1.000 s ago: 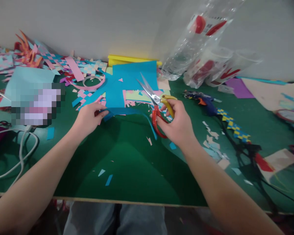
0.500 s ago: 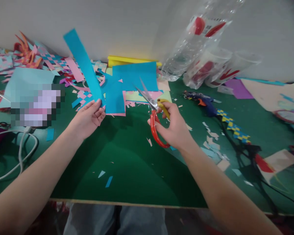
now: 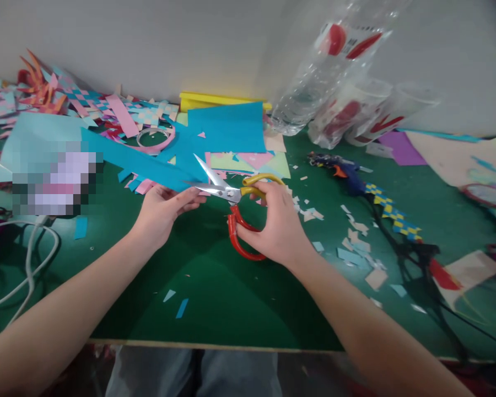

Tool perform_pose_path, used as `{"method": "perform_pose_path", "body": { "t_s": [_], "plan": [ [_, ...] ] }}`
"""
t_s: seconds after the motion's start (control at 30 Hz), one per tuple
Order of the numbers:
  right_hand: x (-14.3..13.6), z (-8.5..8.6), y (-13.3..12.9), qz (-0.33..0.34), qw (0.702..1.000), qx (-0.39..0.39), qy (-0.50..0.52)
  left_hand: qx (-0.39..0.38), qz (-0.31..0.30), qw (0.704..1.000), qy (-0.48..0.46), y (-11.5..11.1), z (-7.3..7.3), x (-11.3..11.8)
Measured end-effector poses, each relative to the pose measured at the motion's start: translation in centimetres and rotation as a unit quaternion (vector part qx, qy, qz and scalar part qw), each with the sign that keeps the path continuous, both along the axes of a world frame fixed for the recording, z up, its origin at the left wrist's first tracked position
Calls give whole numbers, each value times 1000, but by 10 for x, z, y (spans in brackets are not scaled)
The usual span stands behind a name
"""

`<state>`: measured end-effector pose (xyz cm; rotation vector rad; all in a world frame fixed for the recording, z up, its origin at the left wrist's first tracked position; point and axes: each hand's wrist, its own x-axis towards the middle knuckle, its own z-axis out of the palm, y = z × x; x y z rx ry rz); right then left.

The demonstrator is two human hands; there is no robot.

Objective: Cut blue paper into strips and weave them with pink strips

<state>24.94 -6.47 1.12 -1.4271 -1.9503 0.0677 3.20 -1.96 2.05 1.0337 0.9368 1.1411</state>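
My left hand [image 3: 161, 212] pinches the near end of a long blue paper strip [image 3: 136, 162], which slants away to the upper left. In my right hand [image 3: 276, 220] are scissors [image 3: 231, 194] with one yellow and one red handle. Their blades are spread apart, tips pointing left, at the strip's end beside my left fingers; whether the paper lies between the blades I cannot tell. Just behind, blue paper sheets [image 3: 227, 129] rest over pink and pale green ones. A roll of tape [image 3: 154, 138] sits near the strip.
A clear plastic bottle [image 3: 326, 71] leans at the wall by plastic cups [image 3: 372, 110]. A blue glue gun [image 3: 347, 173] with a dark cable lies right. Paper scraps [image 3: 355, 242] dot the green table [image 3: 215, 309]. A blurred-out device [image 3: 62, 182] with a white cable [image 3: 31, 264] lies left.
The blue strip has swung down from nearly upright to a low slant. My right hand has moved left with the scissors, their blades spreading wider, and my left hand has shifted right.
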Motion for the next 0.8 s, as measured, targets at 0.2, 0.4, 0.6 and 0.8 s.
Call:
{"method": "perform_pose_path", "body": {
  "t_s": [0.2,0.4,0.6,0.8],
  "plan": [
    [1,1,-1,8,1000,11,-7,33,-3,999,23,-4,2,1],
    [1,3,-2,16,1000,10,-4,65,21,996,58,-7,-1,3],
    [1,3,-2,13,1000,18,-17,77,11,994,81,-7,0,2],
    [2,1,-1,12,1000,14,-22,101,-4,990,94,-9,2,3]
  ]
}}
